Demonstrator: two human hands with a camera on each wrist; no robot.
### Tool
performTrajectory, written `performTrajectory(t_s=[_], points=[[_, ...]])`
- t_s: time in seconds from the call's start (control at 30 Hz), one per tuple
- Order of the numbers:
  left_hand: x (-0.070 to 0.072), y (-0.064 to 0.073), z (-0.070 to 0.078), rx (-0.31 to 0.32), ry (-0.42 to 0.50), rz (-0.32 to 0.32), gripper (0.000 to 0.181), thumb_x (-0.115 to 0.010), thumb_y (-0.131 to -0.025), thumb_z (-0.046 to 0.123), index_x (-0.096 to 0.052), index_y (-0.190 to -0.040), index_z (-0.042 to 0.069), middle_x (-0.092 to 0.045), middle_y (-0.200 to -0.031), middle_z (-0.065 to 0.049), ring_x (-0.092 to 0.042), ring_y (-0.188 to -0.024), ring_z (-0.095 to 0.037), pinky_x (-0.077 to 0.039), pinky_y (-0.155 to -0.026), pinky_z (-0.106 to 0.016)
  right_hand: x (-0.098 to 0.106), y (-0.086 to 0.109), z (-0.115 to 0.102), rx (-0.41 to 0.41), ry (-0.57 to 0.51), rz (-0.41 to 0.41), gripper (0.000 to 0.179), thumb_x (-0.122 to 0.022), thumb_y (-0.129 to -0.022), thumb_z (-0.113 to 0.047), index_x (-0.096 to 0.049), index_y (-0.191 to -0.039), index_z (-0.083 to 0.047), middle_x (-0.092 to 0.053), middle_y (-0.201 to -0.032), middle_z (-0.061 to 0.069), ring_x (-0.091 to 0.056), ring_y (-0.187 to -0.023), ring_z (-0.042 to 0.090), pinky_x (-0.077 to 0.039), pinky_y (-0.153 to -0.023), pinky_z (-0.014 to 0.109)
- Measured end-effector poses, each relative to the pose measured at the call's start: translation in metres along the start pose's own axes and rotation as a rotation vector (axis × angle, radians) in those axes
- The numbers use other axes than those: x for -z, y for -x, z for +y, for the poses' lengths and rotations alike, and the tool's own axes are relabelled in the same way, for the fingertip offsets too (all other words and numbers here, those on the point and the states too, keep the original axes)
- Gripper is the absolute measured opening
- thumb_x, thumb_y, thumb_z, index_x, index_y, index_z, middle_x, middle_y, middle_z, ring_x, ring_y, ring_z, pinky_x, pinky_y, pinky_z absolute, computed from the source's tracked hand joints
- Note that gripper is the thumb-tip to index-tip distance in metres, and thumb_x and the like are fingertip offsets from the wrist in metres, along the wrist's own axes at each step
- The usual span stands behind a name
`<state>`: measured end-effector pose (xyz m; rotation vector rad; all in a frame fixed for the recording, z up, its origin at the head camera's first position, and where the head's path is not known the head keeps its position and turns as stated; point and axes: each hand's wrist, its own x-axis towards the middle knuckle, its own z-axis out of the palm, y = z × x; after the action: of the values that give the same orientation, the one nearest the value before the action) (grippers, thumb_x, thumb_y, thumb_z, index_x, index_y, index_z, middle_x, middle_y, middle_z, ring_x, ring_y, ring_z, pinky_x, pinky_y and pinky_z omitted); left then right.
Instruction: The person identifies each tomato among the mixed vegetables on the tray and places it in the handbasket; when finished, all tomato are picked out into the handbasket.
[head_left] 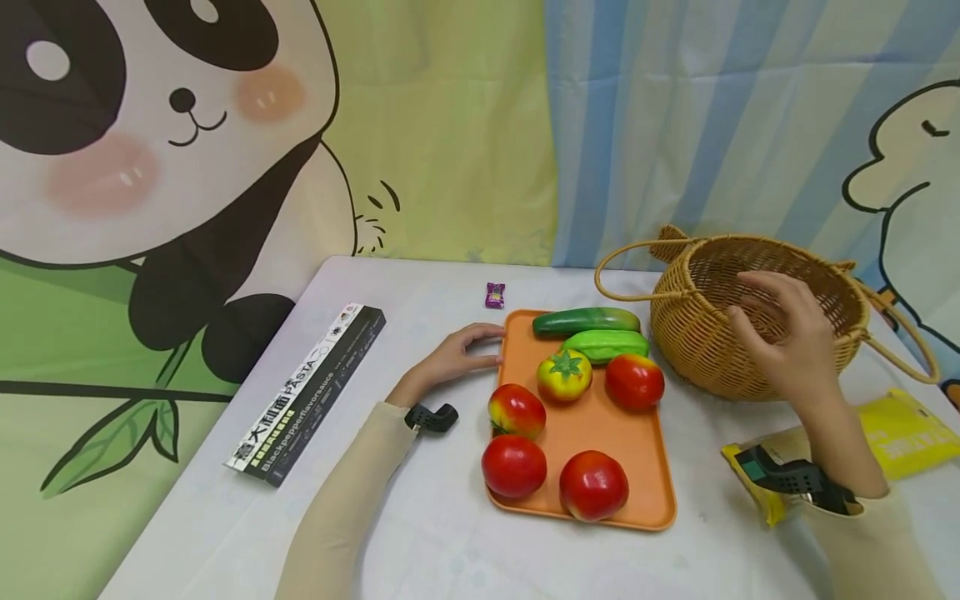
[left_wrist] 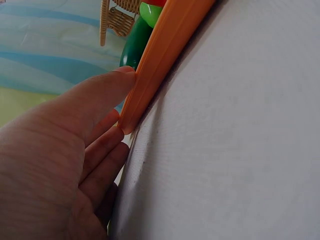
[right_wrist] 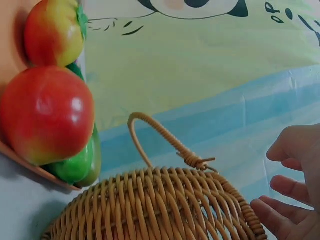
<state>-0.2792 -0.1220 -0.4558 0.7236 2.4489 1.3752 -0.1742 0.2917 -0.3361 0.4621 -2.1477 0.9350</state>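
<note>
An orange tray (head_left: pixel 542 506) lies on the table, carrying several red and yellow-red tomatoes (head_left: pixel 594 486), a dark green cucumber (head_left: pixel 585 322) and a lighter green vegetable (head_left: pixel 606 345). My left hand (head_left: pixel 459 354) touches the tray's left rim near its far end, thumb and fingertips against the edge. In the left wrist view those fingers (left_wrist: pixel 105 157) look fairly straight. Over the opening of a wicker basket (head_left: pixel 716 346), right of the tray, hovers my right hand (head_left: pixel 795 342). Its fingers are spread and loosely bent, with nothing between them. The right wrist view shows the basket's woven side (right_wrist: pixel 155 210) and handle.
A long black-and-white pasta box (head_left: pixel 307 392) lies to the left. Behind the tray is a small purple wrapped candy (head_left: pixel 495 295). A yellow packet (head_left: pixel 900 433) rests partly behind my right wrist. Printed curtains (head_left: pixel 450 125) hang along the table's far edge.
</note>
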Motion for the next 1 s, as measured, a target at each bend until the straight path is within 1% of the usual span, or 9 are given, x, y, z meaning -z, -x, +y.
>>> performTrajectory(t_s=[0.13,0.27,0.37,0.5,0.57,0.63,0.83,0.9,1.0], points=[[0.001,0.001,0.001,-0.002,-0.019,0.001,0.052,-0.073,-0.088,0.033,-0.057,-0.137,0.023,-0.051,-0.143,0.004,-0.041,-0.136,-0.015,-0.031,-0.115,-0.043,-0.004,0.001,-0.004,0.03,-0.029,-0.009,0.049,-0.065,-0.078,0.02,-0.061,-0.124,0.005,-0.051,-0.126,-0.017,-0.046,-0.118,-0.006,-0.041,-0.093,0.006],[0.002,0.001,0.003,-0.014,-0.034,0.008,0.051,-0.073,-0.089,0.031,-0.057,-0.136,0.02,-0.052,-0.142,0.002,-0.042,-0.135,-0.016,-0.032,-0.115,-0.042,-0.008,0.003,-0.006,0.063,-0.057,-0.014,0.043,-0.065,-0.078,0.018,-0.062,-0.12,0.008,-0.051,-0.126,-0.018,-0.047,-0.118,-0.004,-0.041,-0.091,0.006],[0.002,0.001,0.004,-0.016,-0.027,0.006,0.051,-0.073,-0.089,0.03,-0.057,-0.137,0.019,-0.052,-0.142,0.002,-0.042,-0.136,-0.016,-0.032,-0.115,-0.042,-0.012,0.004,-0.008,0.1,-0.076,-0.022,0.038,-0.065,-0.08,0.013,-0.062,-0.118,0.01,-0.053,-0.126,-0.015,-0.048,-0.118,-0.002,-0.041,-0.092,0.007],[0.0,0.001,0.003,0.003,-0.013,0.003,0.052,-0.073,-0.089,0.032,-0.057,-0.137,0.022,-0.052,-0.142,0.004,-0.042,-0.136,-0.015,-0.032,-0.115,-0.041,-0.02,0.006,-0.011,0.154,-0.112,-0.057,0.035,-0.064,-0.08,0.012,-0.062,-0.115,0.012,-0.061,-0.12,0.006,-0.05,-0.117,-0.001,-0.043,-0.091,0.008],[0.0,0.001,0.002,0.011,-0.011,0.002,0.052,-0.073,-0.088,0.034,-0.057,-0.137,0.023,-0.052,-0.142,0.005,-0.041,-0.136,-0.015,-0.032,-0.115,-0.042,-0.024,0.007,-0.011,0.174,-0.128,-0.073,0.035,-0.065,-0.08,0.012,-0.063,-0.114,0.013,-0.061,-0.116,0.018,-0.051,-0.114,-0.002,-0.044,-0.089,0.008],[-0.001,0.001,0.002,0.015,-0.01,0.002,0.053,-0.073,-0.088,0.035,-0.057,-0.137,0.024,-0.052,-0.142,0.004,-0.041,-0.136,-0.015,-0.032,-0.115,-0.043,-0.028,0.009,-0.01,0.193,-0.152,-0.088,0.034,-0.065,-0.079,0.012,-0.063,-0.113,0.013,-0.06,-0.114,0.026,-0.053,-0.111,-0.003,-0.045,-0.087,0.008],[-0.001,0.002,0.002,0.005,-0.022,0.005,0.052,-0.073,-0.089,0.033,-0.057,-0.137,0.023,-0.052,-0.142,0.004,-0.042,-0.136,-0.016,-0.032,-0.115,-0.042,-0.034,0.011,-0.008,0.215,-0.274,-0.168,0.04,-0.065,-0.073,0.019,-0.063,-0.112,0.014,-0.062,-0.113,0.023,-0.06,-0.104,0.001,-0.049,-0.085,0.01],[-0.001,0.001,0.002,0.001,-0.025,0.007,0.051,-0.073,-0.089,0.032,-0.057,-0.136,0.022,-0.052,-0.142,0.003,-0.042,-0.135,-0.016,-0.033,-0.115,-0.042,-0.034,0.012,-0.009,0.204,-0.277,-0.205,0.044,-0.066,-0.07,0.022,-0.063,-0.113,0.011,-0.062,-0.113,0.021,-0.06,-0.105,0.003,-0.049,-0.086,0.01],[-0.001,0.001,0.003,-0.005,-0.022,0.007,0.051,-0.073,-0.089,0.031,-0.057,-0.136,0.021,-0.052,-0.142,0.002,-0.042,-0.135,-0.016,-0.033,-0.115,-0.042,-0.035,0.014,-0.009,0.194,-0.238,-0.263,0.049,-0.069,-0.068,0.023,-0.065,-0.114,0.007,-0.063,-0.113,0.018,-0.056,-0.109,0.002,-0.046,-0.089,0.01]])
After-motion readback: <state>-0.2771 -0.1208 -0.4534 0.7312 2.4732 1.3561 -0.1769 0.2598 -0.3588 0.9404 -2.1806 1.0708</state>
